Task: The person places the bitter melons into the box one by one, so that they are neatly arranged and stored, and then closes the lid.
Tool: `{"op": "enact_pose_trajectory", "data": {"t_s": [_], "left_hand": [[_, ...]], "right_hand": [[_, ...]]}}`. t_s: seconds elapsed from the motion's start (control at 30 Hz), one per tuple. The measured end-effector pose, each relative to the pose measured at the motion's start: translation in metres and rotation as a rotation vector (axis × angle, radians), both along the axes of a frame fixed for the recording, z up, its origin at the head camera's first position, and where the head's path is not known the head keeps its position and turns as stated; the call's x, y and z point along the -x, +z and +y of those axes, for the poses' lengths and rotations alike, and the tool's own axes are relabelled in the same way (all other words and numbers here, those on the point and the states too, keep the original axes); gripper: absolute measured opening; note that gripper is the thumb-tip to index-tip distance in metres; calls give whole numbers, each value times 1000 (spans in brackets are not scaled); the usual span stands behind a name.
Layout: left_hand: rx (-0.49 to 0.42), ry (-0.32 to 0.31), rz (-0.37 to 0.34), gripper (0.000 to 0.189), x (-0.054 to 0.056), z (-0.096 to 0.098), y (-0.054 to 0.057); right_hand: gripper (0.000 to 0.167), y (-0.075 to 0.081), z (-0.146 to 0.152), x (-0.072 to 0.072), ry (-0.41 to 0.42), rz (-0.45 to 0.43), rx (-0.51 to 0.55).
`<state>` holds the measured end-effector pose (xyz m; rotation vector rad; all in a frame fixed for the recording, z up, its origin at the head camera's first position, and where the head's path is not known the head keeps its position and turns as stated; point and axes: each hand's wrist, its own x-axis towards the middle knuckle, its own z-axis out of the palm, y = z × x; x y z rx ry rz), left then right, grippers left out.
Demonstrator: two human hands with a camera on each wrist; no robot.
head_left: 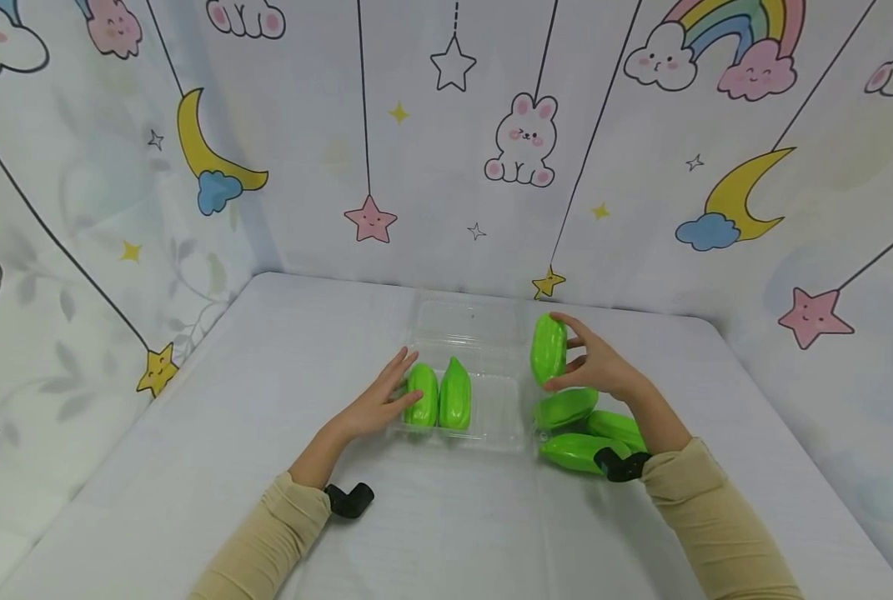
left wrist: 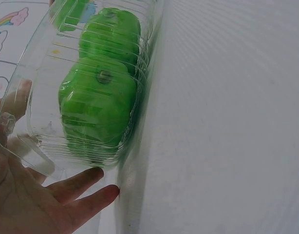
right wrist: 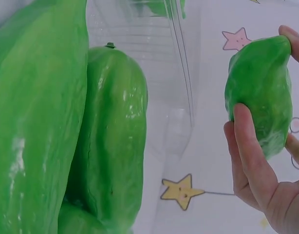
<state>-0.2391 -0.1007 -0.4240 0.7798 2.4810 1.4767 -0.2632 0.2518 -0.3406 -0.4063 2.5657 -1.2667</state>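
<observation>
My right hand (head_left: 599, 367) grips a glossy green papaya (head_left: 549, 346) between thumb and fingertips, held up over the right end of a clear plastic box (head_left: 500, 408). The box's lid (head_left: 461, 323) lies folded back behind it. Inside, on the left, stand two more papayas side by side, the outer one (head_left: 420, 404) and the inner one (head_left: 456, 404). My left hand (head_left: 371, 406) rests at the box's left side with fingers extended, its thumb over the outer papaya. The left wrist view shows its fingertips (left wrist: 108, 192) along the clear wall, with stem ends of the papayas (left wrist: 98, 102) behind the plastic.
Several loose green papayas (head_left: 575, 451) are heaped just right of the box, under my right forearm. A white cloth (head_left: 446, 525) covers the table. Behind it hangs a wall cloth (head_left: 296, 125) printed with stars, moons and rabbits. Black wrist mounts (head_left: 350, 500) sit at both cuffs.
</observation>
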Motion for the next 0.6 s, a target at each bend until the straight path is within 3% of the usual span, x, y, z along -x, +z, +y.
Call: {"op": "enact_pose_trajectory", "data": {"t_s": [0.13, 0.6], "left_hand": [[-3, 12, 11, 65, 8, -1, -13], [-13, 12, 18, 65, 9, -1, -15]], "right_hand": [[110, 1, -6, -2, 4, 0, 1], [109, -15, -24, -9, 31, -37, 29]]}}
